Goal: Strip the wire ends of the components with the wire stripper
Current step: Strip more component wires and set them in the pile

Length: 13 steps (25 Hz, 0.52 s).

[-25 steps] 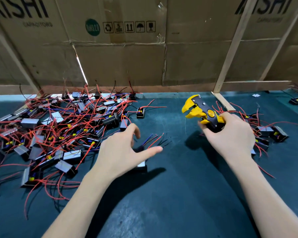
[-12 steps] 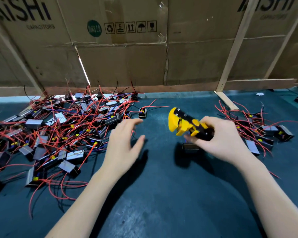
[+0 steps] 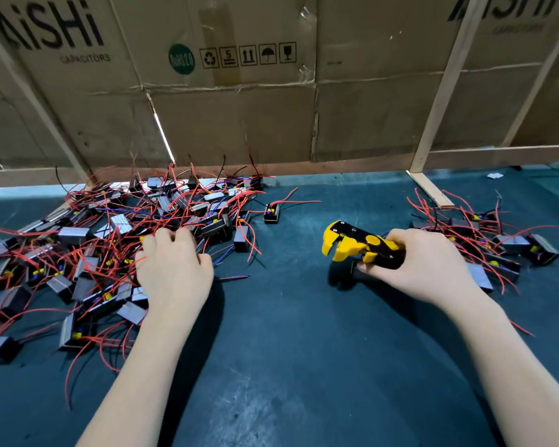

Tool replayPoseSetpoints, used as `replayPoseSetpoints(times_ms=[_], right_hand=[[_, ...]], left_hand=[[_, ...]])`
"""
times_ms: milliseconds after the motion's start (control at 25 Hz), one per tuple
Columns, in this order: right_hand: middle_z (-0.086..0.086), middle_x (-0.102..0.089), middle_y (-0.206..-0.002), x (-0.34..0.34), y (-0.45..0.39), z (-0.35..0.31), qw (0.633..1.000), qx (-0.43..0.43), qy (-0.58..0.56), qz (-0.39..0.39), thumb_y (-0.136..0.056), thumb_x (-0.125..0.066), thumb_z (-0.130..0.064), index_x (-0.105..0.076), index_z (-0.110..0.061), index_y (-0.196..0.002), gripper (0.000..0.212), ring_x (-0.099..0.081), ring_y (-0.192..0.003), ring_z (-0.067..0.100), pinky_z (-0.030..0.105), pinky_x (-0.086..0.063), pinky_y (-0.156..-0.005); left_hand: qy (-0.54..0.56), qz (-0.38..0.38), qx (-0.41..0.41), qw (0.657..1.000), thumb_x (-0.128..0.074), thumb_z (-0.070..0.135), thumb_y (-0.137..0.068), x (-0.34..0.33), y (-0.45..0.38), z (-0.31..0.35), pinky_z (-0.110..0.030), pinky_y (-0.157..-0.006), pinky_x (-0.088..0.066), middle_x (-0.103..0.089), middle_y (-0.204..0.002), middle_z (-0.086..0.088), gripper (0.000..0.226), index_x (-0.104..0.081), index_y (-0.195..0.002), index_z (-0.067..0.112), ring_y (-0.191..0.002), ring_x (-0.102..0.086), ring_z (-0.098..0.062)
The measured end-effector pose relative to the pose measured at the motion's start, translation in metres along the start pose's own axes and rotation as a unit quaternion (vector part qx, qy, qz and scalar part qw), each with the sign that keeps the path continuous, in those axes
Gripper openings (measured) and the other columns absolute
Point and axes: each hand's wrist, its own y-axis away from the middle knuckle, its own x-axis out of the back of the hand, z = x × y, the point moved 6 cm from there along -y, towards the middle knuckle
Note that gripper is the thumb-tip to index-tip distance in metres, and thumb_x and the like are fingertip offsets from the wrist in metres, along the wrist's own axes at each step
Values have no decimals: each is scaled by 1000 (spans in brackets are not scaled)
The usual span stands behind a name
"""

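A large heap of small black components with red wire leads covers the left of the dark green table mat. My left hand lies on the heap's right edge with its fingers curled down among the parts; the fingertips are hidden. My right hand grips the handles of the yellow and black wire stripper, whose jaws point left, low over the mat. A dark component lies just under the stripper. A smaller group of components lies behind my right hand.
A single component sits apart between the heap and the stripper. A cardboard wall closes off the back of the table. A wooden batten lies on the mat at the back right.
My left hand moved left from the mat onto the heap and curled its fingers. My right hand brought the stripper down and to the left, with the jaws now level.
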Motion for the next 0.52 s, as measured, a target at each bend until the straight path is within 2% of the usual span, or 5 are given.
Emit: replayPoseSetpoints(times_ms=[160, 280, 360, 440, 520], right_hand=[[8, -66, -93, 14, -1, 24, 978, -111, 162, 74, -70, -67, -69, -62, -21, -94, 54, -62, -93, 32, 38, -41, -78], [18, -65, -96, 27, 3, 42, 958, -172, 185, 133, -73, -72, -57, -63, -10, -96, 53, -60, -94, 38, 41, -38, -80], [17, -64, -88, 36, 4, 46, 962, -176, 85, 190, -74, -71, -56, -64, -11, -89, 48, -60, -88, 39, 41, -39, -77], [5, -63, -73, 43, 4, 39, 959, -127, -99, 235, -73, -65, -62, -63, -21, -77, 42, -59, -76, 23, 31, -39, -70], [7, -62, -69, 36, 2, 20, 933, -75, -294, 193, -70, -62, -68, -63, -18, -73, 50, -53, -67, 6, 23, -37, -69]], left_hand=[[-7, -105, 23, 994, -64, 28, -84, -7, 0, -10, -45, -87, -44, -53, -115, -20, 37, -55, -112, 4, -116, -41, -39], [-29, -148, -4, 989, -67, 26, -81, -8, 1, -8, -41, -90, -44, -58, -116, -14, 42, -53, -117, 9, -115, -43, -36], [-26, -134, -24, 990, -70, 22, -77, -2, 1, -4, -37, -87, -42, -63, -113, -7, 41, -55, -115, 16, -111, -48, -33], [52, -85, -64, 993, -78, 20, -71, 8, 2, 7, -37, -86, -40, -64, -106, 0, 42, -60, -109, 21, -105, -55, -29], [202, -47, -138, 968, -86, 15, -64, 20, 8, 27, -36, -86, -44, -63, -100, 3, 47, -65, -105, 22, -96, -60, -22]])
